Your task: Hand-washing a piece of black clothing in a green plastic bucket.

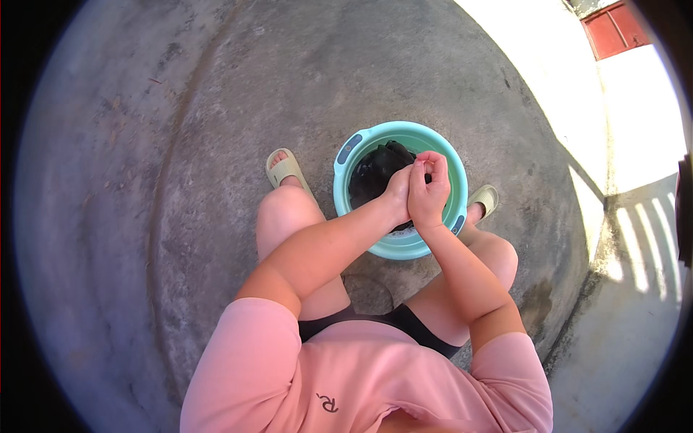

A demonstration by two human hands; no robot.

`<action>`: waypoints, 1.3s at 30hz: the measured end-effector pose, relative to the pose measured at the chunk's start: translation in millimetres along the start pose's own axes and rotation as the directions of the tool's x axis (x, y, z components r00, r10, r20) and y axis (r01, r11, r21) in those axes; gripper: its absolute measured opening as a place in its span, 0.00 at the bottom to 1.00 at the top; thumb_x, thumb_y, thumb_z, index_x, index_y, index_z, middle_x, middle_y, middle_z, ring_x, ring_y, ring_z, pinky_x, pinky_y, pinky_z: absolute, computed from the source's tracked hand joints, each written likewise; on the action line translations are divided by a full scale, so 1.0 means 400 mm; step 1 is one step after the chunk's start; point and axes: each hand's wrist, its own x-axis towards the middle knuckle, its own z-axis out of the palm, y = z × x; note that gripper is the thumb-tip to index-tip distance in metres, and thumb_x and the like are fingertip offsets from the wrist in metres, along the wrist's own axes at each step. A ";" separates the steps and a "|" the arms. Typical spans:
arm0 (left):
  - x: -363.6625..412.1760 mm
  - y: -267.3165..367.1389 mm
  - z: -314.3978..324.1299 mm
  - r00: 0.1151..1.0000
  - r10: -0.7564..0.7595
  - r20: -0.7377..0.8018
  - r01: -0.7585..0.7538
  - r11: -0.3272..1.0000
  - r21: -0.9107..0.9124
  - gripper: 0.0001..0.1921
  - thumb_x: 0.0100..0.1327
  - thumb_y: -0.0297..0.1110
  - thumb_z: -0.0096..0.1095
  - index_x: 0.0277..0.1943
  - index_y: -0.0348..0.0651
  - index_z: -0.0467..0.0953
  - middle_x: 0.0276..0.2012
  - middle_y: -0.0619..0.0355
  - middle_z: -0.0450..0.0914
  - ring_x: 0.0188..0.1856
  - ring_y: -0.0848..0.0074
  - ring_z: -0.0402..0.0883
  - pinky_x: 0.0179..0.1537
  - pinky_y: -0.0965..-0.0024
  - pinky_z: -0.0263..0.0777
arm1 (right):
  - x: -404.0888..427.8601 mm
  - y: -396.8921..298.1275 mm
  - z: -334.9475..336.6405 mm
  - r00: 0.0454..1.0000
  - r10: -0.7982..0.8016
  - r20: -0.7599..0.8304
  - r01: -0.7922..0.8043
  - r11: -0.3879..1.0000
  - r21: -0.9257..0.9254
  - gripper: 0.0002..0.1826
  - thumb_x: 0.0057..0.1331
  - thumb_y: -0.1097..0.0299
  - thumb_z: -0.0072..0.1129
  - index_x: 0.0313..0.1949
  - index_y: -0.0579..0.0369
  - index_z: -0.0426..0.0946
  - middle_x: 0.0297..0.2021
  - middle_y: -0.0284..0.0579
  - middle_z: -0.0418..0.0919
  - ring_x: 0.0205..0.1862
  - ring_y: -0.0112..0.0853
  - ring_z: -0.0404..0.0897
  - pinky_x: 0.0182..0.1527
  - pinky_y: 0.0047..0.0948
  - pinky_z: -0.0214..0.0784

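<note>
A round turquoise plastic basin (341, 189) stands on the ground between my feet. Wet black cloth (373, 172) lies bunched inside it, with some suds and liquid near the lower rim. Over the right part of the basin, my left hand (399, 189) and my right hand (430, 189) are pressed together at the palms. The fingers of my right hand are curled, and a dark patch shows between them; whether that is held cloth or cloth seen through the gap, I cannot tell. My left fingers are mostly hidden behind my right hand.
Rough concrete ground (260, 81) surrounds the basin, with a groove (162, 189) curving down the left. My feet wear pale green slides (284, 168) on either side. At the right are a sunlit wall (639, 119) and a red panel (617, 31). A round outline marks the ground near me.
</note>
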 end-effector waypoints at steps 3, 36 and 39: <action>-0.022 -0.021 0.058 0.997 0.068 -0.043 -0.071 0.995 -0.075 0.17 0.72 0.36 0.41 0.59 0.40 0.64 0.56 0.56 0.70 0.59 0.71 0.68 0.61 0.62 0.61 | 0.092 0.035 -0.029 0.960 0.277 -0.047 -0.268 0.952 0.149 0.04 0.66 0.73 0.50 0.39 0.57 0.71 0.25 0.36 0.73 0.26 0.25 0.73 0.33 0.25 0.66; -0.008 0.054 0.079 0.922 0.164 -0.350 -0.016 0.921 0.390 0.33 0.70 0.54 0.45 0.70 0.42 0.53 0.72 0.56 0.49 0.72 0.72 0.47 0.68 0.70 0.47 | -0.098 -0.024 -0.013 0.928 0.171 0.330 -0.271 0.919 0.286 0.28 0.73 0.68 0.38 0.70 0.59 0.47 0.71 0.45 0.49 0.72 0.32 0.47 0.70 0.30 0.39; -0.023 0.015 0.067 0.921 0.130 -0.367 0.009 0.935 0.354 0.32 0.69 0.54 0.46 0.68 0.42 0.57 0.69 0.58 0.56 0.70 0.74 0.53 0.67 0.69 0.48 | -0.094 0.007 -0.012 0.925 0.219 0.312 -0.323 0.884 0.337 0.28 0.74 0.65 0.37 0.70 0.58 0.48 0.70 0.45 0.51 0.71 0.33 0.50 0.69 0.30 0.42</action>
